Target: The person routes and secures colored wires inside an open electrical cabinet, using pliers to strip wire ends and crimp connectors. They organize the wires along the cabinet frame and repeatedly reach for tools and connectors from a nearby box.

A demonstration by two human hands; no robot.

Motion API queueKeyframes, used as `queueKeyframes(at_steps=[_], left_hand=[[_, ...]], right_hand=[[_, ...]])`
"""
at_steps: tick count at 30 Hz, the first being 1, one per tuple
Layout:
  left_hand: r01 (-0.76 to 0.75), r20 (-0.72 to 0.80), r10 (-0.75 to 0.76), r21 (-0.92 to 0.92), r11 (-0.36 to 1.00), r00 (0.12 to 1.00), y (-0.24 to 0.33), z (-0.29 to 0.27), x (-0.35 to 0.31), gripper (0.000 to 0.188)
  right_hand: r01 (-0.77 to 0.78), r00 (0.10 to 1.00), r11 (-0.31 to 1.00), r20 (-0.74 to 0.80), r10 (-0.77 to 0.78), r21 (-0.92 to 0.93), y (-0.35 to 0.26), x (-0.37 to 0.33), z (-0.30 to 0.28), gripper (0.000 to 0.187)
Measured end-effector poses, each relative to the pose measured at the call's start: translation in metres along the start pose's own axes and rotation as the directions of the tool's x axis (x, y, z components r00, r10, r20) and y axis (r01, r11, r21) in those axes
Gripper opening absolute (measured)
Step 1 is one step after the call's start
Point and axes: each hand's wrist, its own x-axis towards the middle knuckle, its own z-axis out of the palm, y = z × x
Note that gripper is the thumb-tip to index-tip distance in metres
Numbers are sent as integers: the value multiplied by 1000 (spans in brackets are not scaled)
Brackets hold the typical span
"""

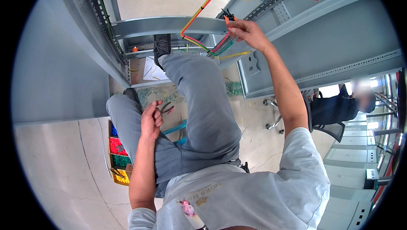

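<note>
Holding: left grip (151,119) closed round pliers (164,111), likely rigid, light, best by handles; right grip (249,34) pinched on orange item (227,20), stiffness unclear.

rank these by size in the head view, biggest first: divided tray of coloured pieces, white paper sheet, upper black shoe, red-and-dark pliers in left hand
1. Divided tray of coloured pieces
2. Upper black shoe and white paper sheet: too alike to rank
3. Red-and-dark pliers
</note>
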Motion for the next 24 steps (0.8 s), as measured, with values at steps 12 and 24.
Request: queueKeyframes(at_steps=[12,24], left_hand=[[16,9,-16,-19,1000,1000,-2,-3,4,36],[18,13,-18,-14,1000,1000,0,-1,2,36]], right_hand=[[-79,997,989,-28,76,-128,18,2,4,19],[-7,1000,972,-14,4,-233,17,2,6,15]])
